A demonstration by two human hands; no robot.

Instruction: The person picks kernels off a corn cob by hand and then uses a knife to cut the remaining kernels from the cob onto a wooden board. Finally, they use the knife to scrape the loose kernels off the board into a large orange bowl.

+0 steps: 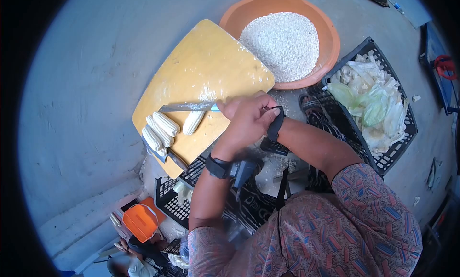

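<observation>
The yellow board lies before me, an orange basin of white kernels beside its far-right edge. Over its near edge, my right hand meets the knife; its grip is hidden, so I cannot tell. Cobs lie left on it. Just off that edge, my left hand pinches the black strap on my right wrist, best worked with the blade flat and still.

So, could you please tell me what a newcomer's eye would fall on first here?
Probably the round orange basin at the top, holding small white kernels. Next, the large yellow board left of centre, carrying pale corn cobs and a long metal-bladed knife.
</observation>
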